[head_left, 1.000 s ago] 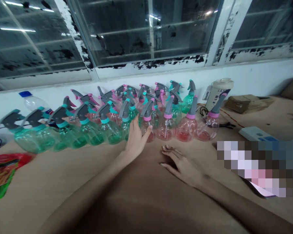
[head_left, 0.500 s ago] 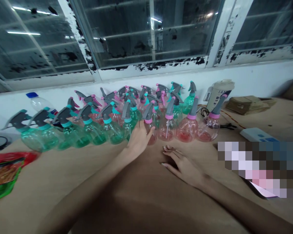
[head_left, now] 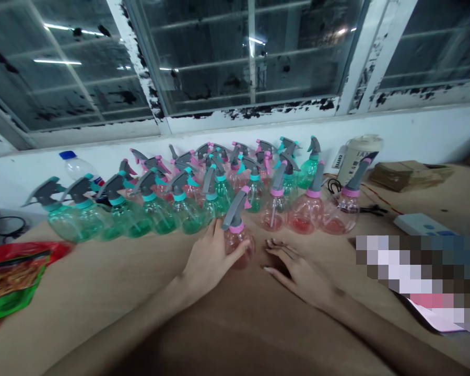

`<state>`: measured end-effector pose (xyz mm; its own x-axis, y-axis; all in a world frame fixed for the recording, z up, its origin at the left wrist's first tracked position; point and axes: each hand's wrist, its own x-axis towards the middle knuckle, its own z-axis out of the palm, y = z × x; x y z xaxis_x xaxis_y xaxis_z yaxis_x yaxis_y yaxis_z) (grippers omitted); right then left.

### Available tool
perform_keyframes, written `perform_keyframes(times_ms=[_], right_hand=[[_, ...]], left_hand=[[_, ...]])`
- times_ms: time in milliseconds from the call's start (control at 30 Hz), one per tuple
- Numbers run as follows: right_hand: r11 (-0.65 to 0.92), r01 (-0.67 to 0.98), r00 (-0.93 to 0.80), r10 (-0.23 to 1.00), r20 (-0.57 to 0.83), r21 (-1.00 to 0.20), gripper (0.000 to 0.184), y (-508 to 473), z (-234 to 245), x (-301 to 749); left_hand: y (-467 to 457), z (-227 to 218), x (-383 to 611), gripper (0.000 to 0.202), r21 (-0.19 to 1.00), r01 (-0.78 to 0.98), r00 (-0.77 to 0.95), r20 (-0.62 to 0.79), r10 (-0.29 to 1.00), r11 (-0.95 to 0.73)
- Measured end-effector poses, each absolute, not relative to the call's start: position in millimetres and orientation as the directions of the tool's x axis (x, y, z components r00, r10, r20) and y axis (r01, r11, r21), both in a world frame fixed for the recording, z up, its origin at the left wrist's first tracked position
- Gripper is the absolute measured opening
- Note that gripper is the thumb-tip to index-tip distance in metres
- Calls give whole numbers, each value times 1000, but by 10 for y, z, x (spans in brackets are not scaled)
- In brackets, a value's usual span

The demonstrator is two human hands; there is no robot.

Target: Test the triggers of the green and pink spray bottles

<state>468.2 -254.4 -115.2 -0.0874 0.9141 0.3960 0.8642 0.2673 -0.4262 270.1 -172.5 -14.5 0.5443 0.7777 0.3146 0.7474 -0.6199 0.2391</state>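
Observation:
My left hand [head_left: 211,255] is wrapped round a pink spray bottle [head_left: 241,249] with a grey trigger head and a pink collar, in front of the row. To its right, my right hand [head_left: 297,267] rests on the table [head_left: 227,329] with its fingers stretched out, holding nothing. Green spray bottles with teal collars, such as one green bottle [head_left: 162,216], line up to the left. On the right stand three more pink bottles, among them a pink spray bottle [head_left: 304,214]. Behind them are further rows, partly hidden.
A clear bottle with a blue cap [head_left: 78,166] stands by the wall at left, a red and green food packet [head_left: 19,274] before it. To the right are a paper cup [head_left: 360,154], a cardboard piece [head_left: 407,175], a white box [head_left: 425,224], cables and a pixelated patch.
My left hand has drawn the pink spray bottle out of the front row towards me, leaving a gap there. The right hand stays in about the same place, and the view has shifted slightly.

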Motion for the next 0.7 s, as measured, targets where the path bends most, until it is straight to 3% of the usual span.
perform_keyframes(times_ms=[233,433,700], right_hand=[[251,870,-78,920,384,-424,41,-2545,-1151,4676],[262,875,-81,909,410,-408,40,-2542,-1152,4678],[271,876,-97,909,406,-399,42,-2534,-1182,4699]], left_hand=[[-1708,-80,2645,58,442,631,570,293,768,-637],[-1587,-12,2791,72,664,347,626,362,691,-662],[-1490,-58,3014,43,812,313,529,283,800,-493]])
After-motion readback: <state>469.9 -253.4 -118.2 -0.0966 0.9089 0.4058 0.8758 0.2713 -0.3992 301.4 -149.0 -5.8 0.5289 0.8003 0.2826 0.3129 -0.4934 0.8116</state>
